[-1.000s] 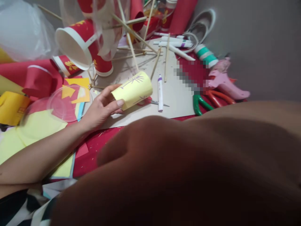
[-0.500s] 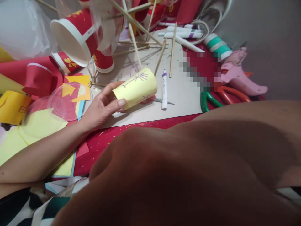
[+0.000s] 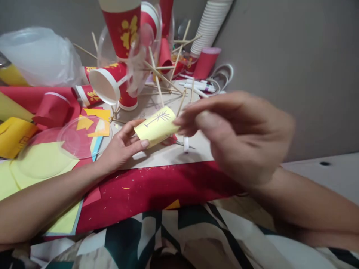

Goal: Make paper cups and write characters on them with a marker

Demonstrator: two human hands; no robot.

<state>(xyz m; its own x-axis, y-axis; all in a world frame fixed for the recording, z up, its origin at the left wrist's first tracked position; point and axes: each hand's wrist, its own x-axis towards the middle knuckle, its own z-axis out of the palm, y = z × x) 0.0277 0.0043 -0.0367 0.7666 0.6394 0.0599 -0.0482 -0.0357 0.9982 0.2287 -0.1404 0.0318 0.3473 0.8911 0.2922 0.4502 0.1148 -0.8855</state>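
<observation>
With the right hand point(image 3: 244, 134) up at the yellow paper tube point(image 3: 154, 130), now has both hands at the work.
Has just brought the right hand from the near foreground to the tube's right end; curls those fingers toward the thumb, cannot tell if touching or pinching anything. Grips the left end with the left hand point(image 3: 120, 149), purple lines point(image 3: 161, 117) uppermost, over the pale board point(image 3: 151, 160). Now partly hides the white pen point(image 3: 186, 145) beyond.

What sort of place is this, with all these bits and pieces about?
Probably an indoor craft table: the left hand holds a yellow paper cylinder, scissors lie beyond it, and orange paper pieces sit to the left.
</observation>
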